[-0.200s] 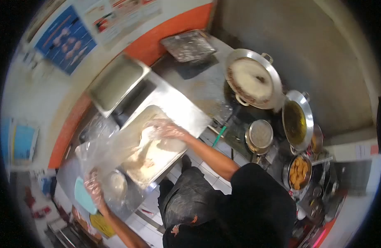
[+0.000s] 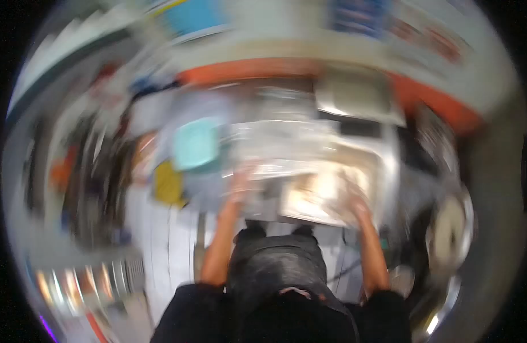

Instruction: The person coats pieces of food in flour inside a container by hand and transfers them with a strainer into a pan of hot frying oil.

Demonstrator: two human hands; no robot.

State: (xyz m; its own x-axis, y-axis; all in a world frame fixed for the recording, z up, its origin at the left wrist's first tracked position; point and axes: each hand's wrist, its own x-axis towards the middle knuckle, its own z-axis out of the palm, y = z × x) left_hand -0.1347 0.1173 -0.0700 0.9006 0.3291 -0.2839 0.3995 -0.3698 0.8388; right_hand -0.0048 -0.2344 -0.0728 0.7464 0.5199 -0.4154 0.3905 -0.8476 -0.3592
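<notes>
Head view: above black sleeves [image 2: 186,311], facing forward and down
Powder-filled tray [image 2: 312,219]: near, right of centre
Wall [image 2: 280,34]: farther, across the top

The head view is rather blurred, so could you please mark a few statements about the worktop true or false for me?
1. The right hand is at the tray of white powder. True.
2. The turquoise item lies right of that tray. False: it lies left of it.
3. A metal pan is beyond the tray. True.
4. The wall stripe is green. False: it is orange.
5. The left hand is left of the tray. True.
</notes>
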